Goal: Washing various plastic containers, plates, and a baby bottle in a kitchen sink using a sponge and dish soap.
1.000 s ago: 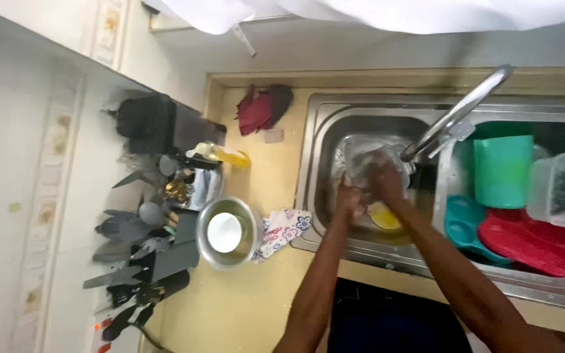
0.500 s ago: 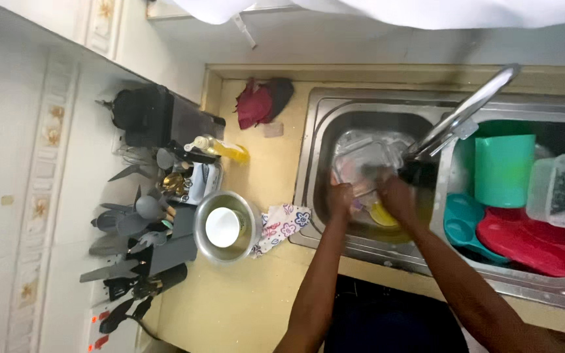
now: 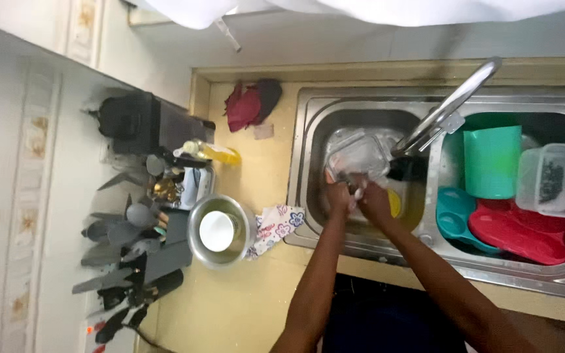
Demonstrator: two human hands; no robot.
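Both hands (image 3: 358, 196) on clear container (image 3: 356, 153) inside sink basin (image 3: 308, 157)

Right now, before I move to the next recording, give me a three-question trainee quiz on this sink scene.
1. True or false: both hands are over the left basin.
2. What do the left hand and right hand hold? A) green jug B) clear plastic container C) metal bowl
3. Fill in: the floral cloth lies beside the ___ bowl.

Key: 1 true; 2 B, the clear plastic container; 3 metal.
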